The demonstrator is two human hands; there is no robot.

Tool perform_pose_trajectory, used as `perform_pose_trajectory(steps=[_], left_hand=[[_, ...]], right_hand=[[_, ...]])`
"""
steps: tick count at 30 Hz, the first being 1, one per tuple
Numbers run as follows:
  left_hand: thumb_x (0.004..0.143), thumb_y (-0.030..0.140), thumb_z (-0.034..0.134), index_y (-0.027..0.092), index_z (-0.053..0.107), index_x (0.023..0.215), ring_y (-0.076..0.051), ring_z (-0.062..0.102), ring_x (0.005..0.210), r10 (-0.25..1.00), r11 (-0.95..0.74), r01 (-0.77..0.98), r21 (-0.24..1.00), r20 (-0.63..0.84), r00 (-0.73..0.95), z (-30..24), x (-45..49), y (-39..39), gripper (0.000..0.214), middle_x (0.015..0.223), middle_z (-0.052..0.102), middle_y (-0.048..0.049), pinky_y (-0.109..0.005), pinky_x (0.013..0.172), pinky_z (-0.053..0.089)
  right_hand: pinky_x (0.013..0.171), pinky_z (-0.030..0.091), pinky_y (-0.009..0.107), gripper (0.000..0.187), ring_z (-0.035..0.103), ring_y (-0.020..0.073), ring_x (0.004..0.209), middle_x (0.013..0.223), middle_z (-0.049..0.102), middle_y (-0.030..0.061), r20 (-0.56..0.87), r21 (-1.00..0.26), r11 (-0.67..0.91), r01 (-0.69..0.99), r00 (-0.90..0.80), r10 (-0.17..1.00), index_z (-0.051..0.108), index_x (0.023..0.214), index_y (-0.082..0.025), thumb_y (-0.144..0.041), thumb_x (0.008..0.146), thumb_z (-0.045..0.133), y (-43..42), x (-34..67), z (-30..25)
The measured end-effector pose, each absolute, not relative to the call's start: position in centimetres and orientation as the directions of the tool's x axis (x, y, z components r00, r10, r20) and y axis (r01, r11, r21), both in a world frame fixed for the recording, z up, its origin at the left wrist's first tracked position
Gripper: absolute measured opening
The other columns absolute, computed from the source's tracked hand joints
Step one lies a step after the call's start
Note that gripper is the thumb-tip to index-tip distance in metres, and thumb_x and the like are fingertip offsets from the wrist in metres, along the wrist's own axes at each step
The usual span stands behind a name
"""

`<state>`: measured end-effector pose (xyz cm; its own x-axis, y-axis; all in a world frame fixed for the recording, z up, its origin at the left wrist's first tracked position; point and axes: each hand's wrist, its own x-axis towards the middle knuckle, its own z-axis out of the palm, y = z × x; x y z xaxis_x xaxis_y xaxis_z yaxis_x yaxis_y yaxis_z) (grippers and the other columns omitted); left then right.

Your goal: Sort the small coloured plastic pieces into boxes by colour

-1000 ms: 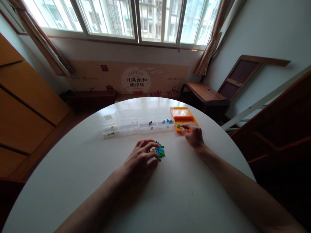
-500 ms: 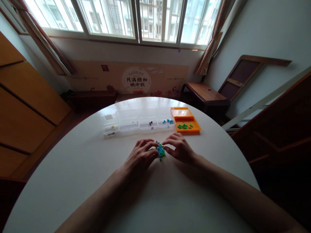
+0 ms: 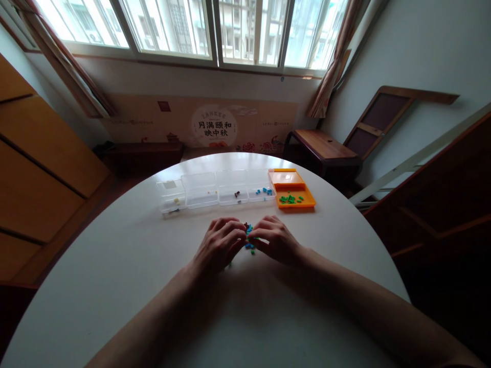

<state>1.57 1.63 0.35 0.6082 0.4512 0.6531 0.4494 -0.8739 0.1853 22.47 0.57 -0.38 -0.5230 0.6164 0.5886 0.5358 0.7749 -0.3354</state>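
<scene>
On a round, glossy white counter (image 3: 115,286), a person's left hand (image 3: 221,240) and right hand (image 3: 278,240) are flanking a small heap of blue, green and brown plastic pieces (image 3: 249,246), the left from 9 o'clock, the right from 3, with 12 lying straight ahead. The heap is sitting directly between the fingertips, neither hand looking clearly nearer. Its visible part is stretching from 12 to 6 o'clock, while fingers are covering its middle. Both hands are bending their fingers inward over the pieces; whether either is gripping one cannot be told. A stray green plastic piece (image 3: 229,265) is lying at 7 o'clock from the heap, just beside the left hand. Between 1 and 2 o'clock, apart from the heap, a shallow orange plastic tray (image 3: 309,200) is holding loose green plastic pieces (image 3: 291,199), the right hand being nearer to it. Just left of the tray, a row of clear plastic compartments (image 3: 201,186) is spanning 10 to 1 o'clock, the closest one holding small blue pieces (image 3: 264,191).
</scene>
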Motion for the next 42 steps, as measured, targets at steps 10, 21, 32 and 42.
perform_pose_trajectory(steps=[10, 21, 32, 42], left_hand=[[0.088, 0.024, 0.060, 0.022, 0.061, 0.086, -0.019, 0.057, 0.102, 0.458, -0.859, 0.491, 0.142, 0.640, 0.617, 0.1, 1.6, 1.4, 0.004, 0.098, 0.068, -0.0028, -0.035, 0.090, 0.040], [0.087, 0.023, 0.060, 0.023, 0.063, 0.088, -0.021, 0.056, 0.107, 0.444, -0.888, 0.429, 0.165, 0.548, 0.709, 0.4, 1.6, 1.2, 0.003, 0.101, 0.067, -0.0030, -0.037, 0.093, 0.040], [0.088, 0.021, 0.059, 0.027, 0.066, 0.100, -0.022, 0.053, 0.112, 0.420, -0.906, 0.385, 0.174, 0.482, 0.769, 0.5, 1.5, 1.2, 0.015, 0.109, 0.066, -0.0033, -0.038, 0.095, 0.039], [0.092, 0.026, 0.054, 0.025, 0.067, 0.088, -0.023, 0.050, 0.118, 0.424, -0.906, 0.386, 0.176, 0.395, 0.815, 1.4, 1.7, 1.0, 0.014, 0.113, 0.066, -0.0029, -0.039, 0.097, 0.038]], right_hand=[[0.078, 0.042, 0.033, 0.013, 0.056, 0.0180, 0.078, 0.079, 0.068, 0.0034, 0.626, -0.343, 0.681, 0.647, -0.383, 0.679, 0.069, 0.081, -0.022, -0.028, 0.088, 0.060, 2.1, 24.9, -1.0], [0.084, 0.043, 0.040, 0.023, 0.058, 0.0262, 0.089, 0.089, 0.072, 0.0078, 0.593, -0.499, 0.194, 0.844, 0.169, 0.787, 0.073, 0.091, -0.018, -0.032, 0.088, 0.055, 6.0, 31.3, -2.1], [0.084, 0.045, 0.040, 0.018, 0.059, 0.0251, 0.088, 0.088, 0.071, 0.0066, 0.590, -0.501, 0.274, 0.821, 0.093, 0.802, 0.072, 0.088, -0.019, -0.028, 0.086, 0.056, 5.2, 29.5, -1.8], [0.082, 0.044, 0.038, 0.013, 0.058, 0.0227, 0.083, 0.082, 0.069, 0.0051, 0.641, -0.418, 0.435, 0.798, -0.080, 0.763, 0.071, 0.085, -0.020, -0.024, 0.086, 0.059, 3.8, 27.3, -1.1]])
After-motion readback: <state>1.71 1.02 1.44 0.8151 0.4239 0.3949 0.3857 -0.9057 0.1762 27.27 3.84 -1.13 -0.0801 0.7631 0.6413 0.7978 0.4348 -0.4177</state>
